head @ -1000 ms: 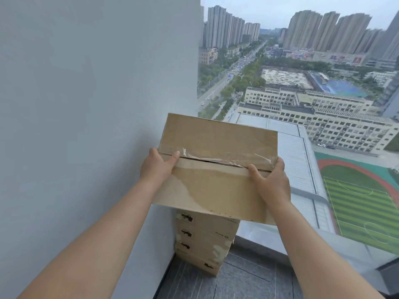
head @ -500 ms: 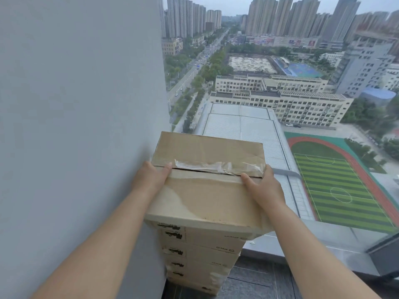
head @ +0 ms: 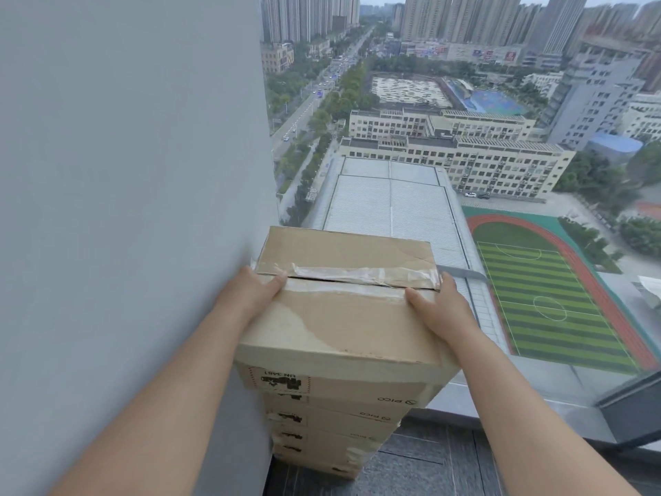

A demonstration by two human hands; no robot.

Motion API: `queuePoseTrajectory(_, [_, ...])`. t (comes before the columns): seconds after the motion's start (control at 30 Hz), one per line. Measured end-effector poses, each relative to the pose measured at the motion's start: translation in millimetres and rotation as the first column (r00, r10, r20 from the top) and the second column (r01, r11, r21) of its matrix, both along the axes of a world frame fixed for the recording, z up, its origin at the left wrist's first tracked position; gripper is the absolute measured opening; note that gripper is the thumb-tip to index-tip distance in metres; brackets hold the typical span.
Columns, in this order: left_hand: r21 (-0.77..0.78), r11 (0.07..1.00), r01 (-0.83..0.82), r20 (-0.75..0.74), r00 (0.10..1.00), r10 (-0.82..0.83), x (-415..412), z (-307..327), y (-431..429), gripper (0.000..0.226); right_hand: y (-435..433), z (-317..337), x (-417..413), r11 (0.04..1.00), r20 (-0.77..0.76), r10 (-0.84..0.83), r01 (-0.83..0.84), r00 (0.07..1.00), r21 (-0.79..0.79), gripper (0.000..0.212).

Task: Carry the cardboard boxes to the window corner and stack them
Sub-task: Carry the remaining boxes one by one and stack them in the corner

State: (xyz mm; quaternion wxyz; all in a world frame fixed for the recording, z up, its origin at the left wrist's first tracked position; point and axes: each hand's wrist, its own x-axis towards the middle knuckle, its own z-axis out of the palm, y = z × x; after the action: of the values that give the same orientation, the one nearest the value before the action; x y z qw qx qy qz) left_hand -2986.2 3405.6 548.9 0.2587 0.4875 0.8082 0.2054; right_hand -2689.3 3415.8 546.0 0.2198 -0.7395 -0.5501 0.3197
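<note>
Our box [head: 343,316] sits atop the stack [head: 332,420], cornered between wall [head: 125,173] and window [head: 500,209]; our left hand [head: 255,295] and right hand [head: 438,311] grip its ends, thumbs on top; it seems light and stiff, with slick peeling tape [head: 357,273]; the ends hold best.

The top box [head: 343,316] lies on the stack of boxes [head: 322,427], which stands on the floor [head: 429,467] in its far left corner, where the wall [head: 125,173] meets the window [head: 483,155]. The wall is just left of the stack, and the window is behind it and to its right. The left hand [head: 254,295] grips the top box's left edge, between box and wall. The right hand [head: 443,309] grips its right edge.
</note>
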Motion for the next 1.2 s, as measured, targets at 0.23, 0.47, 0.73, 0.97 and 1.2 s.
queuePoseTrajectory(0.23, [0.055, 0.998, -0.029, -0.078, 0.996, 0.033, 2.7, 10.3, -39.6, 0.067, -23.9, 5.5, 7.0, 1.0, 0.004, 0.016, -0.016, 1.0, -0.004, 0.081])
queuePoseTrajectory(0.47, [0.263, 0.947, -0.182, 0.028, 0.983, 0.181, 12.1, -12.1, -94.7, 0.051, -60.4, -5.3, 14.1, 0.997, -0.042, 0.058, -0.055, 0.997, 0.057, 0.057])
queuePoseTrajectory(0.73, [0.327, 0.892, -0.312, 0.283, 0.933, 0.222, 37.5, -21.7, -116.1, 0.052, -84.6, -15.6, 12.6, 0.992, -0.144, 0.047, -0.028, 0.988, 0.125, 0.051])
queuePoseTrajectory(0.97, [0.375, 0.867, -0.328, 0.338, 0.919, 0.201, 40.9, -25.8, -106.6, 0.049, -83.3, -20.8, 7.1, 0.984, -0.162, 0.028, 0.001, 0.986, 0.176, 0.034])
queuePoseTrajectory(1.2, [0.41, 0.864, -0.292, 0.353, 0.924, 0.145, 32.9, -24.8, -86.5, 0.049, -69.4, -18.9, 2.7, 0.976, -0.155, -0.005, 0.038, 0.988, 0.212, 0.033])
